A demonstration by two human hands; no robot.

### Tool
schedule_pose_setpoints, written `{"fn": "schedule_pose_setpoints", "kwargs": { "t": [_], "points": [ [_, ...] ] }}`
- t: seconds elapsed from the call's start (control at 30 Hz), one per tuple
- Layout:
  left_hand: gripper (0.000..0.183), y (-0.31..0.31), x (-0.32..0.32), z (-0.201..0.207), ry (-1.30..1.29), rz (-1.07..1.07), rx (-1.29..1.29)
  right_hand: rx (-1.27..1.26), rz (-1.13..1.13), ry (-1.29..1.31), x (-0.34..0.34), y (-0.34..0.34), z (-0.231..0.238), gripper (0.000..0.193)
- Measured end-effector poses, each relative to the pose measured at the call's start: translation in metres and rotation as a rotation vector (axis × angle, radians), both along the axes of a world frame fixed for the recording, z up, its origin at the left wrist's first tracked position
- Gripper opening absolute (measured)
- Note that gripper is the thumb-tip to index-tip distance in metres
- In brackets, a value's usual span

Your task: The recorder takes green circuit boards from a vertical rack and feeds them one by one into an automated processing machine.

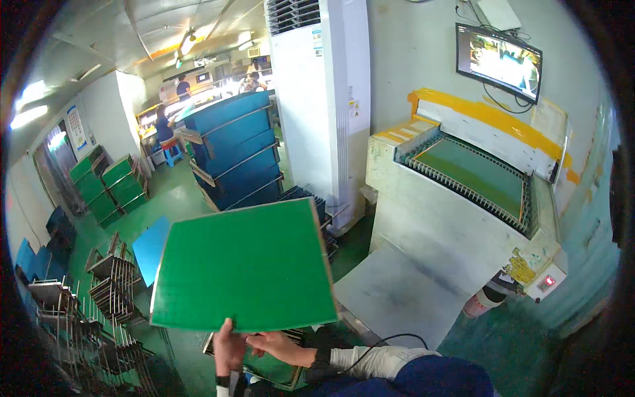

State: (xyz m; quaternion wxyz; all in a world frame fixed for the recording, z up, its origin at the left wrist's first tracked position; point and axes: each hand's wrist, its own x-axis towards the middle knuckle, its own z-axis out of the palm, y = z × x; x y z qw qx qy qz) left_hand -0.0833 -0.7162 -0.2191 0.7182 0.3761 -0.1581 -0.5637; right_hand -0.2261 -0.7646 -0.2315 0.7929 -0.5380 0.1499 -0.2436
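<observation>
Fisheye darkness eats the corners, and the lower edge cuts off my forearms, so I see little beyond my wrists. My left hand (pixel 229 349) grips the bottom edge of a large green panel (pixel 246 266), thumb on the near face, fingers hidden behind it. My right hand (pixel 274 344) reaches in from the right, palm low, fingers curled at the same bottom edge beside the left; whether it truly pinches the panel or only touches it, I cannot tell. A dark cable (pixel 377 347) runs along my white sleeve (pixel 370 360).

I hold the panel up in front of me, tilted, nearly facing the camera, and it hides most of what lies below it; only a corner of a tray (pixel 281 374) with green inside shows under my hands.

To my right stands a pale machine (pixel 436 225) with a green sheet (pixel 477 173) lying in its roller bed, and a wall screen (pixel 498 59) hangs above it. A tall white air unit (pixel 327 99) stands behind the panel. On the green floor (pixel 178 198) to my left sit metal slotted racks (pixel 109 288), blue stacked carts (pixel 235 149) and stacks of green panels (pixel 109 188). People work at a lit bench (pixel 198 99) far back, too small to make out.
</observation>
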Motion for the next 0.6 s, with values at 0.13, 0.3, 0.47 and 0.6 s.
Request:
{"fn": "schedule_pose_setpoints", "kwargs": {
  "t": [0.13,0.3,0.47,0.6],
  "points": [
    [0.04,-0.028,-0.051,0.023,-0.152,-0.263,0.04,0.084,-0.254,0.101,-0.042,-0.013,0.008,0.033],
    [0.028,-0.061,-0.113,0.061,-0.228,-0.374,0.088,0.189,-0.529,-0.127,-0.096,-0.026,0.023,0.029],
    [0.029,-0.092,-0.142,0.049,-0.138,-0.666,-0.206,0.225,-0.642,-0.235,-0.151,-0.044,0.045,0.027],
    [0.044,-0.098,-0.148,0.037,-0.185,-0.653,-0.278,0.105,-0.882,-0.311,-0.199,-0.072,0.056,0.027]
  ]
}}
